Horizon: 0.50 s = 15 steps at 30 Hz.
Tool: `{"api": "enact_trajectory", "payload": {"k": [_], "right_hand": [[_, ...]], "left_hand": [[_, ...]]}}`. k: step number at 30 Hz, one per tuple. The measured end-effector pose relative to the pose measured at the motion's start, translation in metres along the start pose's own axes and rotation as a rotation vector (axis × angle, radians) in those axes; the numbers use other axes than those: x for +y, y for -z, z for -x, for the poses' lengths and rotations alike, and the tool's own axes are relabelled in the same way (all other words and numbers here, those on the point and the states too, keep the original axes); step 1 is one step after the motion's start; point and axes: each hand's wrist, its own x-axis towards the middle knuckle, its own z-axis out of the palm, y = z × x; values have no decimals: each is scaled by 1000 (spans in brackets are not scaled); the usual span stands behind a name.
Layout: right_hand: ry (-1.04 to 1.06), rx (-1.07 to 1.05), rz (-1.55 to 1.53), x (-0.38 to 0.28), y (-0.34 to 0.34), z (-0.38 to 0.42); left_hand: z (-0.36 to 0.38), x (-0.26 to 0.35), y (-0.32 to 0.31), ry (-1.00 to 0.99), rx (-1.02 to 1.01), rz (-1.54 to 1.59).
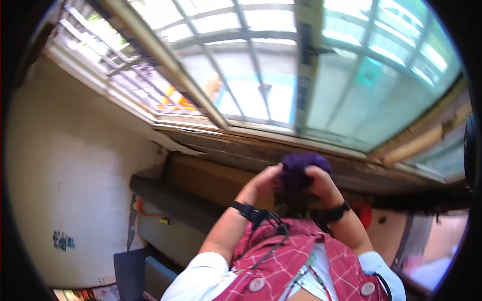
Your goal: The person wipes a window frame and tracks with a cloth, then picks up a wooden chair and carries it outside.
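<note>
Hand status: left hand gripping one side of a bunched purple cloth, right hand gripping the other, thumb on the near face. Cloth sits between them, in front of the torso; in view it's just below the barred window. Can't tell if it touches the sill. Left wrist strap and right wrist strap both black; dark cable by the left one. Red checked garment, white sleeve. Red object beside right forearm, blurred. Pale wall far left.
</note>
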Motion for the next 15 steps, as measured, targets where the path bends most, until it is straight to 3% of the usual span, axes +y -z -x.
{"api": "enact_trajectory", "payload": {"k": [1, 4, 6, 10, 15], "right_hand": [[-107, 97, -231, -5, -6, 0], [65, 57, -237, -17, 3, 3], [-50, 53, -419, -24, 4, 8], [-30, 15, -577, -22, 8, 15], [21, 150, -654, -41, -8, 16]], "left_hand": [[-3, 8, 0, -54, 4, -53], [-6, 28, -18, -289, 89, 57], [-1, 44, -32, -291, 156, 136], [-3, 56, -40, -282, 103, 200], [-6, 56, -51, -220, 31, 192]]}}
